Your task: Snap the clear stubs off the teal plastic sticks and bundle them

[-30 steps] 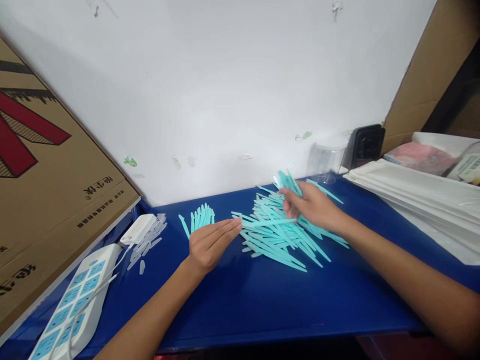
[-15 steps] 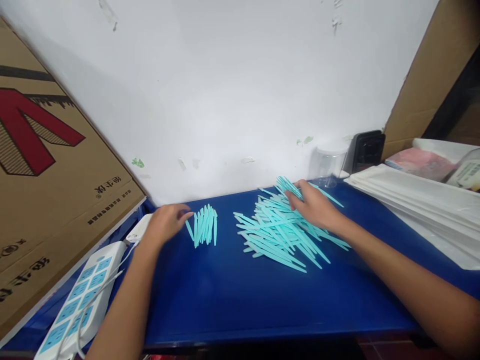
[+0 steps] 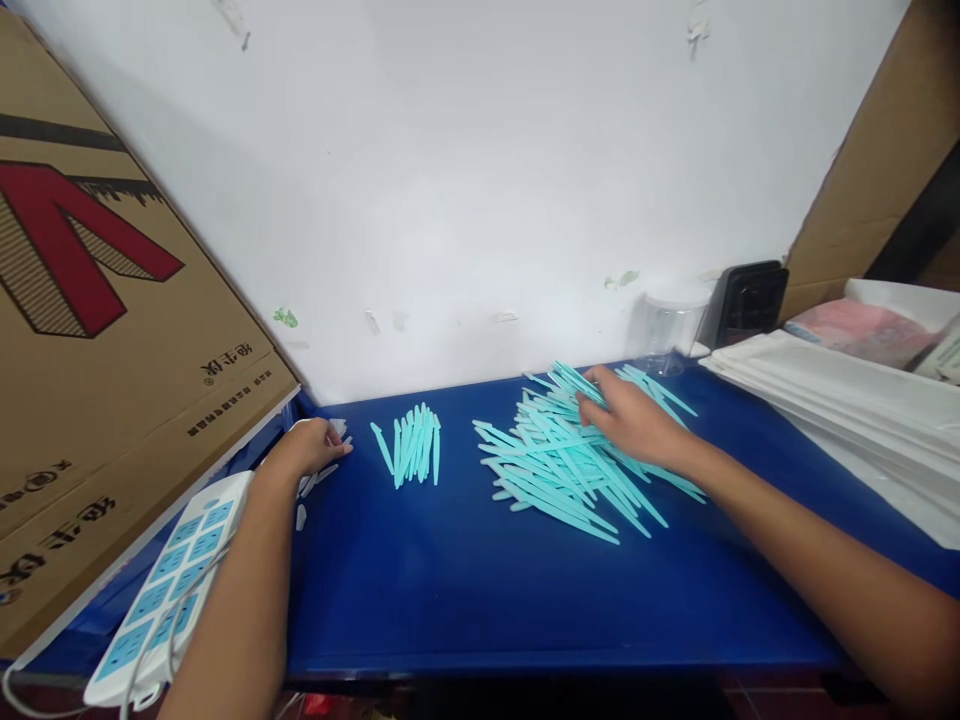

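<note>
- A white power strip point(image 3: 161, 600) lies nearest, at the left edge of the blue table point(image 3: 465, 600), with a white cord looped over it.
- The left forearm runs up beside the strip. The left hand point(image 3: 304, 450) rests palm down on a scatter of small clear pieces point(image 3: 311, 485) at the table's far-left corner, fingers loosely together. Whether it pinches one, I cannot tell.
- Just right of that hand lies a small bundle point(image 3: 412, 445) of teal sticks, side by side, apart from the hand.
- Further right sprawls the big pile point(image 3: 562, 470) of teal sticks, criss-crossed.
- The right hand point(image 3: 630, 415) lies on the pile's far side, fingers curled down among the sticks and touching them. Its grip is hidden under the hand.
- A stack of white sheets point(image 3: 832, 400) lies on the right.
- A cardboard box point(image 3: 97, 340) leans on the left.
- Against the white wall point(image 3: 465, 180) stand a clear jar point(image 3: 670, 325) and a black device point(image 3: 746, 300).
</note>
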`<state>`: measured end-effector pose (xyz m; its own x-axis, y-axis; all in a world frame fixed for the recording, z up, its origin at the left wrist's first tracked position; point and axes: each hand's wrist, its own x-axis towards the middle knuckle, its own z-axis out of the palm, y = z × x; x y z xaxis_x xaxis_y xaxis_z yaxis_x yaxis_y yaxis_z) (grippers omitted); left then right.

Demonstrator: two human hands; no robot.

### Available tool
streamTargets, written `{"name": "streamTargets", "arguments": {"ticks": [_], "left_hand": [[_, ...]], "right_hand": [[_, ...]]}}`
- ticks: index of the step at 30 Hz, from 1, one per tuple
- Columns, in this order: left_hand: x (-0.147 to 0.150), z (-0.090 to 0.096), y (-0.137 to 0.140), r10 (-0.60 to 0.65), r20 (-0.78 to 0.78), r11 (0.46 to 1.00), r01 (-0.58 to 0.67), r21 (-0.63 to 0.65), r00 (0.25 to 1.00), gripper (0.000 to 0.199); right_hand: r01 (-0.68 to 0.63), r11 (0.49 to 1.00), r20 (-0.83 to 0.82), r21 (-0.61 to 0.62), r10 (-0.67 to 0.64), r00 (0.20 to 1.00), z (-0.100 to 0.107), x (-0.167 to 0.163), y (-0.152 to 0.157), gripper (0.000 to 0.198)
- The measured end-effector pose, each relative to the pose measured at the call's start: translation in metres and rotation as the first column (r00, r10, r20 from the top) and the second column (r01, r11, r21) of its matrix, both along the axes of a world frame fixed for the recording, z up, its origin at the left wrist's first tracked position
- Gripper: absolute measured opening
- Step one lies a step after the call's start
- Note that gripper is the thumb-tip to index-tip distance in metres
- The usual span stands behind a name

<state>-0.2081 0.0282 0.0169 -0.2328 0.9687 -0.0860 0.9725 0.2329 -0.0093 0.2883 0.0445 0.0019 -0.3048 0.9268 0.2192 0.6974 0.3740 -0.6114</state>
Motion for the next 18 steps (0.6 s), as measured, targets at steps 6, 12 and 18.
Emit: {"name": "streamTargets", "arguments": {"ticks": [6,12,18], "left_hand": [[0.012,-0.007,0.004,-0.066,-0.079,0.998,0.068,0.019,0.995,0.027],[0.027,-0.007,0.002,-0.125,-0.052,0.992,0.126,0.014,0.991,0.024],[0.03,-0.007,0.002,-0.133,0.007,0.987,0.131,0.091,0.991,0.023]], "right_hand": [[-0.092,0.995,-0.075,-0.025,0.09,0.993,0.004,-0.002,-0.004,0.02],[-0.253,0.957,-0.281,-0.14,0.206,0.937,0.01,-0.001,-0.009,0.032],[-0.283,0.952,-0.304,-0.115,0.238,0.923,0.013,0.0,-0.008,0.043]]}}
